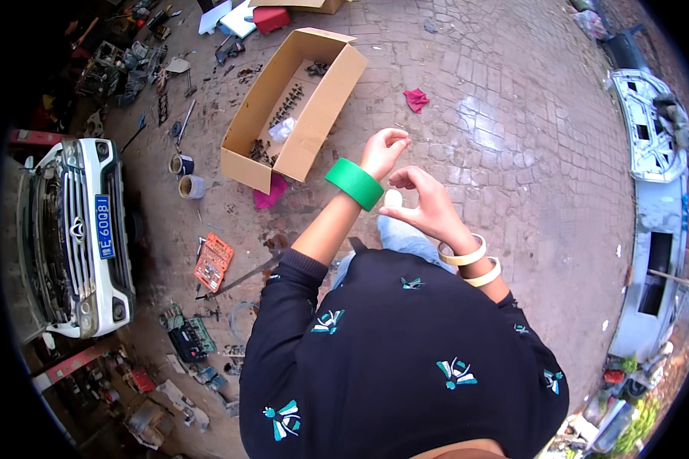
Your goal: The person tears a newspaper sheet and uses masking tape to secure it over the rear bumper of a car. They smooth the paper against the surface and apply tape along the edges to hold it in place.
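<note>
My left hand is raised in front of me, its fingers curled in toward the thumb. Whatever those fingers hold, if anything, is too small to make out. Round my left wrist sits a wide green ring, like a roll of tape. Just right of and nearer than that hand, my right hand bends its fingers, apart from the thumb, in a C shape. A small white patch shows between them, perhaps a shoe toe below. Two narrow cream rings circle my right wrist. The hands do not touch.
A long open cardboard box with dark metal parts lies ahead-left on brick paving. A red cloth is beyond my hands. Left are an orange tool case, cans and a white vehicle front. Body panels stand right.
</note>
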The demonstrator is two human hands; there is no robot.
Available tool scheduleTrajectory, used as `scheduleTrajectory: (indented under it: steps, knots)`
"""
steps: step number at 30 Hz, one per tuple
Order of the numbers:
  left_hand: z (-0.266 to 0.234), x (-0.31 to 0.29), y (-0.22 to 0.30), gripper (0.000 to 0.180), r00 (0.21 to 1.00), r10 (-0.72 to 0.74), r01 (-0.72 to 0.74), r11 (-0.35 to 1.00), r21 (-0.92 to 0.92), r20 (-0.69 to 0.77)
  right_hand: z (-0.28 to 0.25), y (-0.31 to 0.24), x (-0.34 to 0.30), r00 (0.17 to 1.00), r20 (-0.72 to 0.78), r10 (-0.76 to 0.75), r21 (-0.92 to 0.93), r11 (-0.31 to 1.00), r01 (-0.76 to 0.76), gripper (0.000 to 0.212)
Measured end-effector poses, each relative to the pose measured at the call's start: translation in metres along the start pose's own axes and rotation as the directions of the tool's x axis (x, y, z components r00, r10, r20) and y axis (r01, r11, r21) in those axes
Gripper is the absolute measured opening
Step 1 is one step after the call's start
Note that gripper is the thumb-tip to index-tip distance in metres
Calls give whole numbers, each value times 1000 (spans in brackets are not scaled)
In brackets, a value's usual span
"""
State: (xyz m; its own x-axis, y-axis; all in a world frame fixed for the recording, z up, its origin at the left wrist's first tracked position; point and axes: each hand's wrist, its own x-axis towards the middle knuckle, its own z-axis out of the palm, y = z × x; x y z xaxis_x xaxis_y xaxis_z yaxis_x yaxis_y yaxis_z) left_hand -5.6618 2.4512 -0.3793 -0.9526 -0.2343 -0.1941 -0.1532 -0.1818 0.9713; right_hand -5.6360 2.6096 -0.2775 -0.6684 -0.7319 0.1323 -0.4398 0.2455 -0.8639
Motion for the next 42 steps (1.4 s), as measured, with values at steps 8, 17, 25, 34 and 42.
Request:
scheduleTrajectory:
  steps: [8,17,25,34,42]
  knots:
    - [-54,166,-5,26,951,-181,223,963,-151,250,-12,90,176,978,147,-150,58,988,143,35]
    - [-91,338,66,46,754,-174,606,557,-568,633,-70,185,372,933,233,275,384,855,-348,28]
    - [-141,529,179,48,874,46,262,794,-549,484,-170,202,557,957,-290,24,-247,964,-99,24]
    - [-142,690,228,24,874,477,-482,833,273,90,-234,268,738,931,-362,-51,-135,991,2,25]
    - [-156,871,270,23,595,738,-634,189,750,317,-320,326,932,989,86,124,692,707,-149,40]
